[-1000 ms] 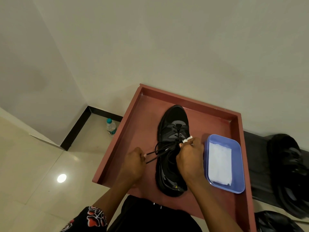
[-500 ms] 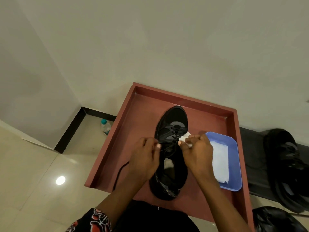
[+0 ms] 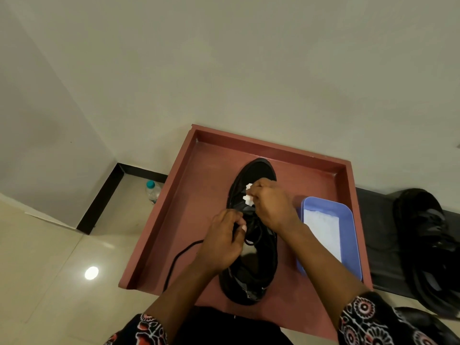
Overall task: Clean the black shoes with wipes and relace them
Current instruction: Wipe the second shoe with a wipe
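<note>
A black shoe [image 3: 258, 272] lies toe-away on the red-brown tray [image 3: 206, 175]. My right hand [image 3: 272, 206] rests over the shoe's front, pinching a crumpled white wipe [image 3: 248, 198] near the eyelets. My left hand [image 3: 222, 241] is over the tongue area, fingers closed on the black lace [image 3: 178, 258], whose loose end trails off the tray's front left edge. Both hands hide the middle of the shoe.
A blue tub [image 3: 332, 239] with white wipes sits on the tray right of the shoe. Another black shoe [image 3: 428, 245] lies on a dark ledge at the right. A plastic bottle [image 3: 152, 191] stands on the floor by the wall corner.
My left hand moved from the tray's left side onto the shoe with the lace. My right hand slid forward toward the toe with the wipe. The camera shifted a little.
</note>
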